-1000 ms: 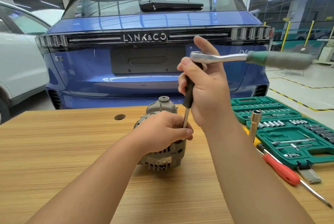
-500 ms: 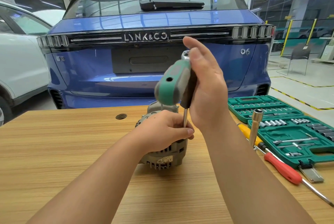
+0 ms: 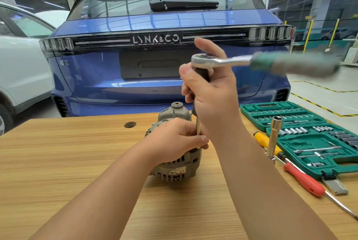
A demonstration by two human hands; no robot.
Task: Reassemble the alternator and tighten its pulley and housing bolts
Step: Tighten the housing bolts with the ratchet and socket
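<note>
A grey alternator [image 3: 175,170] stands on the wooden table [image 3: 58,162], its pulley end [image 3: 177,105] pointing up. My left hand [image 3: 174,140] grips its upper housing and pinches the thin steel shaft [image 3: 198,127] of an upright driver. My right hand [image 3: 211,92] grips that driver's black handle [image 3: 201,74] above the housing. A chrome ratchet [image 3: 205,61] sits on top of the handle, and its blurred green-grey grip [image 3: 294,64] points right.
An open green socket case [image 3: 310,139] lies at the right. A long socket [image 3: 274,137] stands upright beside it, with a yellow screwdriver [image 3: 265,141] and a red screwdriver [image 3: 304,180] on the table. A blue car [image 3: 155,84] is parked just behind the table.
The ratchet's grip has swung from pointing toward me back out to the right. Both hands stay where they were on the alternator and the driver.
</note>
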